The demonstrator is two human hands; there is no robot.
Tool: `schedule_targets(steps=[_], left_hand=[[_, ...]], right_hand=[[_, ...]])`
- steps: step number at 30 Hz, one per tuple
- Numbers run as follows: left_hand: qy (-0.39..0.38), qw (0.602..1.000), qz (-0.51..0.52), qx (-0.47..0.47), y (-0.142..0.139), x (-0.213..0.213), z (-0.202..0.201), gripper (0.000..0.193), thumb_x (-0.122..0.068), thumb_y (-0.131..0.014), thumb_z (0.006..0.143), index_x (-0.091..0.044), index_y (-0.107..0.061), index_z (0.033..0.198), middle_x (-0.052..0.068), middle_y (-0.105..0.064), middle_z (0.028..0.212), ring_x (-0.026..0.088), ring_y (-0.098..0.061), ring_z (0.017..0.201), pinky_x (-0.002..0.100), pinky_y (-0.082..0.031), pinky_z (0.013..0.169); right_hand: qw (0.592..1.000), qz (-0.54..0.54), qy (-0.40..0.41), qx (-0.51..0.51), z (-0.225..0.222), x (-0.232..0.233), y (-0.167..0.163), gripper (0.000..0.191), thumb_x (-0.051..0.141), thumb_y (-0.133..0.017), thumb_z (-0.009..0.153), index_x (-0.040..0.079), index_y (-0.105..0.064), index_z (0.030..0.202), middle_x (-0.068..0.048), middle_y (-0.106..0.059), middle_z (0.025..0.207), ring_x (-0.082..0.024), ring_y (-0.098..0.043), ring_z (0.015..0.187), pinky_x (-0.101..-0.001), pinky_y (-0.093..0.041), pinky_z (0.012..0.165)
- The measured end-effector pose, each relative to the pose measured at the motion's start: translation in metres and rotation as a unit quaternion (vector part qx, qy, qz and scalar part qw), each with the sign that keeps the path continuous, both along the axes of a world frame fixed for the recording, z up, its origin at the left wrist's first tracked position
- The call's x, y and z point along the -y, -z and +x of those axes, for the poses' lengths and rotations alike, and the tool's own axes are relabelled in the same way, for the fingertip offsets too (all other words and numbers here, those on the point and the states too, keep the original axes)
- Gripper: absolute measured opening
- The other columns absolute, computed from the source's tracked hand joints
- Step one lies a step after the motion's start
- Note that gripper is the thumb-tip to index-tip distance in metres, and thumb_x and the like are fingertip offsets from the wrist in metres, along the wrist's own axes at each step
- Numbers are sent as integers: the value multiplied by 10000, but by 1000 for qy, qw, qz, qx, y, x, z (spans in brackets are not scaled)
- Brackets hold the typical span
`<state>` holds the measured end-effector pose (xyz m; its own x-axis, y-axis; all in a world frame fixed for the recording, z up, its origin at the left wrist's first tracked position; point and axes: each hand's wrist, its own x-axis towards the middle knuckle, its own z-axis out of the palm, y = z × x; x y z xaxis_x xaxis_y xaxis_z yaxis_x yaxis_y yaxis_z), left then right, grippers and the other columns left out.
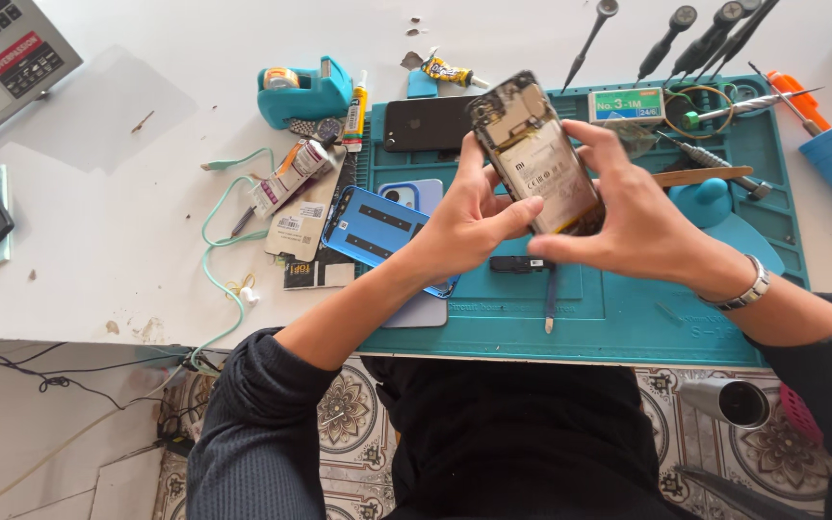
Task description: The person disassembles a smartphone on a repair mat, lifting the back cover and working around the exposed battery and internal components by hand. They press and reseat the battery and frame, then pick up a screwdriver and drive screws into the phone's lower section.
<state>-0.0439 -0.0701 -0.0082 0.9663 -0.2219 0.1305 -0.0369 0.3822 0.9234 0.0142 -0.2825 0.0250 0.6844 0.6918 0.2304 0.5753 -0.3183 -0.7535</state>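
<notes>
I am holding an opened phone (534, 154) in both hands, lifted above the teal work mat (618, 308), with its back cover off so the battery and circuit board are facing me. My left hand (469, 217) is gripping the phone's left edge, thumb pressing across its lower face and fingers curling behind it. My right hand (628, 217) is closing on the right edge, index finger stretching along the upper side and thumb pinching near the bottom corner. A metal watch (748, 287) is sitting on my right wrist.

Lying on the mat's left edge, just below my left hand, is a blue back cover (377, 231), and another light blue phone (414, 195) is peeking out beside it. A black phone (426, 122) is resting face down at the mat's top left corner. A small black part (520, 263) is lying on the mat under the held phone, with a thin blue tool (551, 300) just beside it. Screwdrivers (700, 34) are fanning out beyond the mat's top edge. Left of the mat, a teal tape dispenser (305, 91), a glue tube (286, 173) and a green cable (219, 241) are sitting on the white table (98, 193). A laptop (2, 58) is occupying the table's far left corner, well apart from the mat.
</notes>
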Motion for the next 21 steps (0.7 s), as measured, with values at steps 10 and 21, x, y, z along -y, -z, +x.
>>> schedule_targets(steps=[10,21], left_hand=[[0,931,297,213,-16,-48,21,945,-146,-828,916,-104,-163,1585,161,-485,1507,264,-598,1336,394,-660,976],[-167,710,479,488,-45,-64,17,412,-27,-841,778,-133,-651,1127,4,-734,1072,222,-719,1000,336,-601,832]], right_hand=[[997,63,-26,40,2,5,-7,1012,161,-844,668,17,-330,1527,-220,-604,1232,-268,-657,1095,-348,-560,863],[990,-24,-140,17,-7,-1,-22,1057,192,-819,540,77,-384,1496,-102,-649,900,-219,-643,697,-345,-528,638]])
